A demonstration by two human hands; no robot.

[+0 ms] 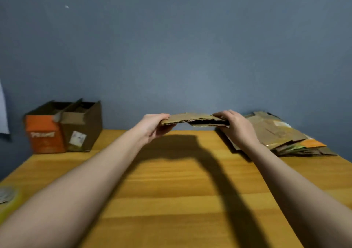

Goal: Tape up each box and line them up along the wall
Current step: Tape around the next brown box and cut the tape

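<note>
**Ana:** Both hands are up over the far part of the worktop (171, 181), gripping one flattened box (192, 119) between them. Left hand (155, 126) pinches its left end, thumb on top and fingers curled beneath; right hand (233, 125) is clamped over its right end.

**Ben:** How does the box lie?

**Ana:** Long axis runs left to right, nearly level, held clear of the worktop. A dark slit shows along the near edge toward the right hand, so I judge the walls are just starting to part. Each hand has an end, so neither is nearer.

**Ben:** So the coming move?

**Ana:** Probably squeezing the ends toward each other to pop it into shape, then folding flaps for taping. That turns on the left-right axis: the push comes along it.

**Ben:** Further out?

**Ana:** Just right of the right hand, a stack of flattened cartons (276, 133) lies on the worktop's far right, against the wall (171, 47). Far left, an orange box (44, 133) and a brown box (82, 125) stand touching, side by side at the wall. Both look open on top, flaps up; I cannot tell what is inside.

**Ben:** Tape?

**Ana:** Something roundish and blurred sits at the near left edge (6, 194); I cannot tell whether it is tape.
</note>
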